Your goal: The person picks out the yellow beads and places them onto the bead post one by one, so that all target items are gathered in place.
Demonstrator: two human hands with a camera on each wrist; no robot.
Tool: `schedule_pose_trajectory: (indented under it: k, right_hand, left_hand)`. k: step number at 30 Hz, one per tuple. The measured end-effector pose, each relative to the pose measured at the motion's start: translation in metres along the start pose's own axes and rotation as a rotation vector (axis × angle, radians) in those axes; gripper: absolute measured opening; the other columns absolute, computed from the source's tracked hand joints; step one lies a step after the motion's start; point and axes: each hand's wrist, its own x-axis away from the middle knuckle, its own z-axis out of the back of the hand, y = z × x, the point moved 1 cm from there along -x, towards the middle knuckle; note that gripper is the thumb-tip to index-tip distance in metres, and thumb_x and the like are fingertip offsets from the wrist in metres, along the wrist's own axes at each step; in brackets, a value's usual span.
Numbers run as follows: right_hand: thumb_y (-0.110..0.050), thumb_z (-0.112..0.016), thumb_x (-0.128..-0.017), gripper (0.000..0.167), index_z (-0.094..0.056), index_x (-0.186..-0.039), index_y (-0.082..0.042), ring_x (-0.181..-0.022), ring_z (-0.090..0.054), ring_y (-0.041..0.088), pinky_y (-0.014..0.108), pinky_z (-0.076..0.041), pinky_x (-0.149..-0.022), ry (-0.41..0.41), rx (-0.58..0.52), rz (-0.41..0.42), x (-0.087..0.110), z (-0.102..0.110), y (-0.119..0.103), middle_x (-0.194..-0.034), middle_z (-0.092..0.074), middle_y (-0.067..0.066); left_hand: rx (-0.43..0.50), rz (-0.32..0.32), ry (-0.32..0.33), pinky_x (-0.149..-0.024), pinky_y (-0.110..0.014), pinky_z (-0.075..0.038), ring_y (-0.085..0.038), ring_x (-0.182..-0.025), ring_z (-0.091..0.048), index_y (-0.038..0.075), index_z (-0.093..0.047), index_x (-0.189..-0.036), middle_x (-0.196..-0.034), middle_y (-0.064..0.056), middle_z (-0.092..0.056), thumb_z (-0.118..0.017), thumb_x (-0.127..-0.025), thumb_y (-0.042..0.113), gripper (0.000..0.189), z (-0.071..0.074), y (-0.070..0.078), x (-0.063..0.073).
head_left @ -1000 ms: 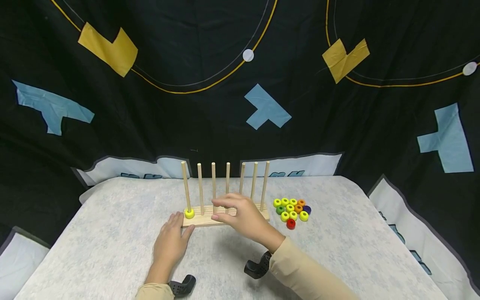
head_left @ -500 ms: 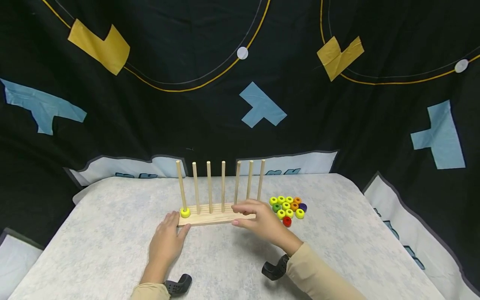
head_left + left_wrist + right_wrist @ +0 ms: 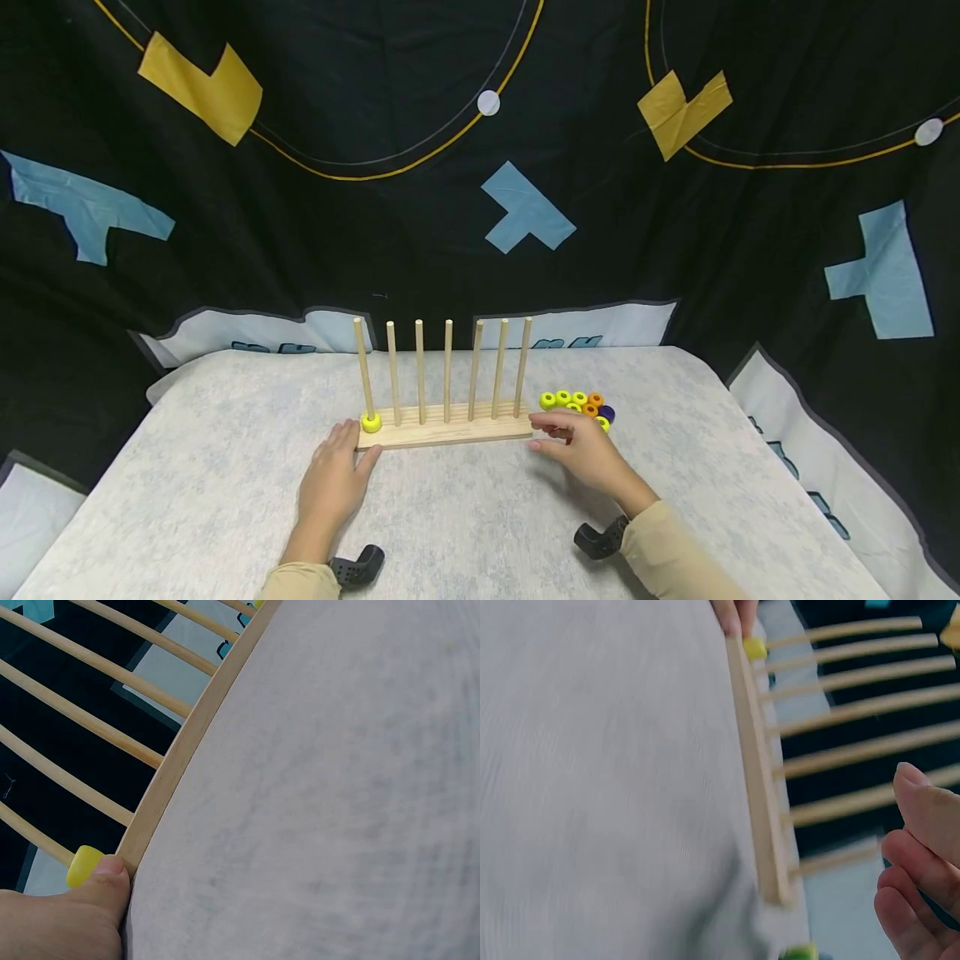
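Small yellow, orange and purple ring-shaped beads (image 3: 587, 408) lie just beyond the nearer right hand (image 3: 583, 450), empty, thumb and fingers narrowly parted.

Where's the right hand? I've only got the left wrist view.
Observer: Right hand is by the right end of the rack.
Operator: Holding anything?
Observer: Nothing I can see in its grasp, from head or right wrist view.
Operator: Any colours but yellow lying off the rack?
Observer: Yes, two orange rings and one purple ring show in the head view, just beyond that hand.
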Motion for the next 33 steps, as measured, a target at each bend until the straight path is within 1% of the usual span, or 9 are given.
schedule_pose_trajectory:
  k: [3,8,13,16,20,23,28,33]
  right_hand:
    - [-0.022,-0.079,-0.085,0.041,-0.07,-0.122,-0.008,-0.106,-0.068,0.028,0.039,-0.06,-0.091,0.03,0.031,-0.047,0.004,0.01,0.013,-0.121,-0.07,0.004]
    - [-0.017,-0.079,-0.085,0.041,-0.069,-0.123,-0.005,-0.111,-0.067,0.026,0.038,-0.058,-0.095,0.081,0.058,-0.104,0.012,0.026,0.034,-0.124,-0.069,0.008]
    - [-0.013,-0.079,-0.085,0.042,-0.068,-0.124,-0.005,-0.109,-0.066,0.027,0.039,-0.059,-0.094,0.141,0.108,-0.141,0.015,0.037,0.055,-0.12,-0.069,0.01]
    - [-0.013,-0.079,-0.085,0.043,-0.067,-0.126,-0.006,-0.109,-0.066,0.026,0.042,-0.058,-0.094,0.16,0.152,-0.194,0.015,0.042,0.066,-0.12,-0.068,0.01]
    - [-0.017,-0.078,-0.086,0.047,-0.065,-0.13,-0.007,-0.107,-0.064,0.025,0.046,-0.057,-0.095,0.157,0.215,-0.275,0.015,0.046,0.076,-0.124,-0.065,0.012]
    - [-0.019,-0.078,-0.087,0.048,-0.063,-0.132,-0.007,-0.106,-0.062,0.025,0.048,-0.056,-0.096,0.141,0.243,-0.305,0.014,0.048,0.08,-0.127,-0.064,0.013]
    - [-0.021,-0.077,-0.088,0.048,-0.063,-0.132,-0.007,-0.107,-0.062,0.026,0.05,-0.055,-0.097,0.124,0.262,-0.315,0.013,0.047,0.083,-0.127,-0.063,0.014]
    - [-0.024,-0.076,-0.089,0.045,-0.064,-0.129,-0.006,-0.105,-0.062,0.026,0.049,-0.056,-0.095,0.127,0.278,-0.321,0.011,0.046,0.085,-0.124,-0.064,0.013]
  left_hand:
    - [0.003,0.003,-0.004,-0.124,-0.055,-0.019,-0.042,-0.149,-0.026,-0.006,-0.034,-0.151,-0.157,-0.026,-0.033,-0.053,-0.102,0.038,0.068,0.0,-0.001,0.0]
    - [0.004,0.005,-0.005,-0.124,-0.055,-0.02,-0.042,-0.149,-0.026,-0.006,-0.034,-0.151,-0.157,-0.026,-0.033,-0.053,-0.102,0.039,0.069,0.0,0.001,0.0]
    - [0.003,-0.003,0.009,-0.124,-0.055,-0.02,-0.042,-0.148,-0.028,-0.006,-0.035,-0.15,-0.156,-0.026,-0.034,-0.054,-0.102,0.037,0.067,0.001,0.001,0.0]
    - [0.005,-0.005,0.011,-0.124,-0.055,-0.02,-0.043,-0.148,-0.028,-0.007,-0.035,-0.149,-0.156,-0.026,-0.035,-0.054,-0.102,0.037,0.067,0.001,0.001,0.0]
    - [0.003,-0.007,0.013,-0.124,-0.056,-0.02,-0.043,-0.148,-0.028,-0.007,-0.035,-0.149,-0.156,-0.027,-0.034,-0.054,-0.102,0.036,0.067,0.001,0.001,0.0]
    - [0.001,-0.009,0.016,-0.124,-0.056,-0.021,-0.044,-0.148,-0.028,-0.008,-0.035,-0.149,-0.156,-0.028,-0.034,-0.054,-0.102,0.036,0.067,0.001,0.001,0.0]
    - [0.001,-0.007,0.017,-0.124,-0.056,-0.021,-0.044,-0.148,-0.028,-0.008,-0.035,-0.149,-0.156,-0.028,-0.034,-0.055,-0.102,0.035,0.067,0.001,0.001,0.0]
    - [0.002,-0.008,0.017,-0.124,-0.056,-0.02,-0.043,-0.148,-0.028,-0.007,-0.035,-0.149,-0.156,-0.027,-0.034,-0.055,-0.102,0.035,0.067,0.0,0.001,0.0]
